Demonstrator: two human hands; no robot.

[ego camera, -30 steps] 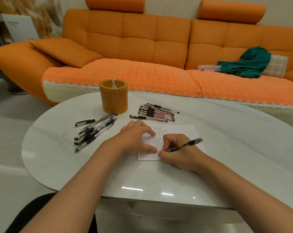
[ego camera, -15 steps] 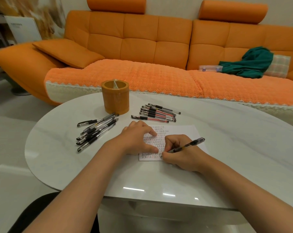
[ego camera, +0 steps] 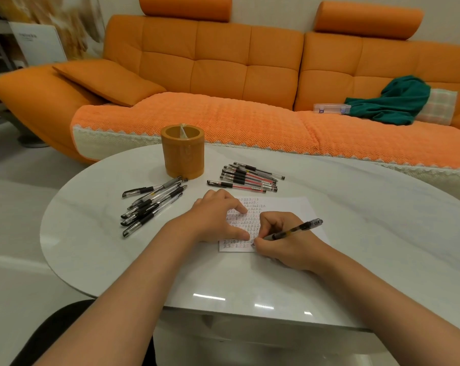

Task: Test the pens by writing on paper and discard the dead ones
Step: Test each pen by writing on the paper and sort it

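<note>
Both bare forearms reach in from the bottom edge, the left from about 7 o'clock, the right from about 4 o'clock, and converge near the centre. The left hand [ego camera: 218,220] lies palm down with fingers spread, index finger pointing toward 3 o'clock and thumb stretched out below it, pressed flat. The right hand [ego camera: 284,241] sits just beside it at 3 o'clock, curled into a writing grip, thumb and bent fingers pinching a pen [ego camera: 294,229] whose back end angles up toward 2 o'clock. The right wrist rests low, knuckles facing up.
</note>
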